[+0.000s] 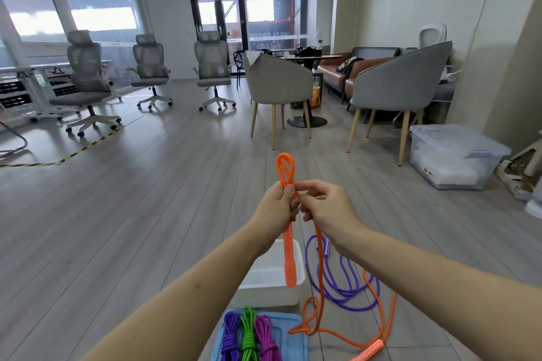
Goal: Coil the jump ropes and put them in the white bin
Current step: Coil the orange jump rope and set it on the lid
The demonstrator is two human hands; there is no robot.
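I hold an orange jump rope (321, 272) up in front of me. My left hand (277, 204) grips a folded loop of it, with the loop sticking up and one orange handle hanging down over the white bin (265, 291). My right hand (325, 204) pinches the rope right beside the left. The rest of the orange rope trails to the floor, its other handle (370, 351) lying at the bottom. A purple jump rope (340, 284) lies loose on the floor to the right of the bin.
Three coiled ropes, purple (230, 337), green (248, 334) and magenta (267, 340), lie on a blue lid (290, 340) in front of the bin. Two grey armchairs (278, 88), a round table and a clear storage box (453, 155) stand ahead and right; office chairs (86, 79) at left.
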